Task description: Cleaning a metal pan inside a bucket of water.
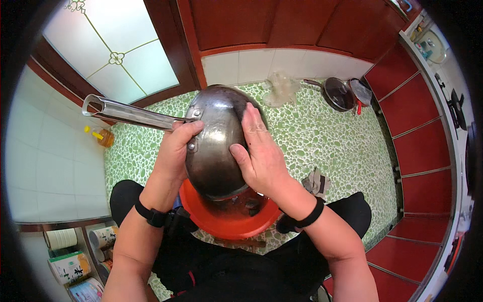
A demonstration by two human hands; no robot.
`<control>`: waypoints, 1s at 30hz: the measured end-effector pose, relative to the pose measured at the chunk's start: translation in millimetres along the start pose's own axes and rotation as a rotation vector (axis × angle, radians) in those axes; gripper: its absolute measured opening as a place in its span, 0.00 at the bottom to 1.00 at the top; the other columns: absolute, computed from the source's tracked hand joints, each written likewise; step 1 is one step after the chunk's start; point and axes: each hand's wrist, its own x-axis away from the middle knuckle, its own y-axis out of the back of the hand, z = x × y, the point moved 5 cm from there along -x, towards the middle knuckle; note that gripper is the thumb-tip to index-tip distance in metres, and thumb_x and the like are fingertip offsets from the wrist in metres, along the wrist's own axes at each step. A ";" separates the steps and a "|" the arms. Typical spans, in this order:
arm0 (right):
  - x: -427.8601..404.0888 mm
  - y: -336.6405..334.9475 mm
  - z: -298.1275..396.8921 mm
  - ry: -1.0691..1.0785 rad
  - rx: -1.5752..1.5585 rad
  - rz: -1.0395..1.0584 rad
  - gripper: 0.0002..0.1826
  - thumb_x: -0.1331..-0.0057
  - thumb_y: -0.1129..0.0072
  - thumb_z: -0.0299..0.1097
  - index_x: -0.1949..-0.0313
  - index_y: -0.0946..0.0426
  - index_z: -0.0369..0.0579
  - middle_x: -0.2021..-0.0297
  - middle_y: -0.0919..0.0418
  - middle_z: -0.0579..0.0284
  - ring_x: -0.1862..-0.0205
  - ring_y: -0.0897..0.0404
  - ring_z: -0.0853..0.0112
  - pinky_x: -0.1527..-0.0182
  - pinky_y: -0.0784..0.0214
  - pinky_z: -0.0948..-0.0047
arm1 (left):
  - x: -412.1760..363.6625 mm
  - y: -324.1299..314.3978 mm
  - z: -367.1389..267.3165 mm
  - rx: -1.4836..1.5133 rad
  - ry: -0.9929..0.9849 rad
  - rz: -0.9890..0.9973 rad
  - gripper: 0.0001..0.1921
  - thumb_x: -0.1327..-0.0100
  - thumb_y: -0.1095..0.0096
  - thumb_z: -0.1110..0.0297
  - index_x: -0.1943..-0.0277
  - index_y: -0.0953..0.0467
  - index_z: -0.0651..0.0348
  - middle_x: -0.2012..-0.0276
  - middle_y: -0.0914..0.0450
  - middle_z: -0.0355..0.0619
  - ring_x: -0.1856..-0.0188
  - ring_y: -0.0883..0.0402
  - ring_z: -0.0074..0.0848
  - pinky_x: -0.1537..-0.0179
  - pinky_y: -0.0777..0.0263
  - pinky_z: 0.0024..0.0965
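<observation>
A steel wok point(217, 162), dark and wet-looking on its outside, is tilted on its side over a red plastic basin point(234, 228). My left hand point(175, 151) grips it where the riveted hollow metal handle point(132, 113) joins the bowl, thumb over the bracket. Flat against the wok's outer wall lies my right hand point(260, 151), fingers close together and thumb spread. Whether anything is under that palm cannot be seen. The basin stands between my knees and seems to hold some water with dark shapes in it. The wok hides the basin's far side.
A crumpled cloth point(316, 182) lies on the pebble-patterned floor beside my right knee. Farther off are a clear plastic bag point(281, 90), a dark frying pan point(339, 94) and a red-handled pan point(360, 92). An oil bottle point(102, 137) stands left. Red cabinets point(420, 105) line the right.
</observation>
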 end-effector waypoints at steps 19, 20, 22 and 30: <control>22.8 -26.9 18.2 -0.063 -0.040 0.066 0.47 0.25 0.39 0.52 0.22 0.45 0.28 0.20 0.48 0.29 0.18 0.47 0.37 0.18 0.49 0.51 | 10.1 -18.4 9.0 -0.337 -0.140 -0.105 0.12 0.23 0.34 0.64 0.49 0.16 0.65 0.56 0.16 0.36 0.56 0.21 0.18 0.53 0.26 0.28; 32.8 -24.0 33.5 0.037 -0.040 0.078 0.48 0.27 0.37 0.51 0.22 0.45 0.28 0.19 0.49 0.30 0.18 0.48 0.37 0.18 0.50 0.51 | 8.8 -16.5 6.5 -0.351 -0.187 -0.097 0.13 0.22 0.34 0.62 0.51 0.16 0.66 0.58 0.16 0.36 0.56 0.22 0.18 0.53 0.26 0.29; 36.7 -21.0 35.8 0.007 -0.028 0.133 0.48 0.27 0.36 0.50 0.22 0.45 0.28 0.19 0.48 0.30 0.17 0.47 0.40 0.17 0.51 0.52 | 7.4 -8.3 13.0 -0.371 -0.221 -0.062 0.17 0.23 0.31 0.56 0.52 0.17 0.66 0.60 0.17 0.35 0.57 0.22 0.18 0.54 0.27 0.28; 31.9 -17.5 44.4 0.046 0.014 0.129 0.48 0.26 0.38 0.50 0.21 0.48 0.27 0.19 0.50 0.28 0.18 0.47 0.39 0.16 0.54 0.51 | 14.0 -8.0 5.1 -0.270 -0.279 -0.044 0.28 0.30 0.25 0.42 0.53 0.19 0.64 0.58 0.19 0.36 0.56 0.25 0.19 0.52 0.29 0.29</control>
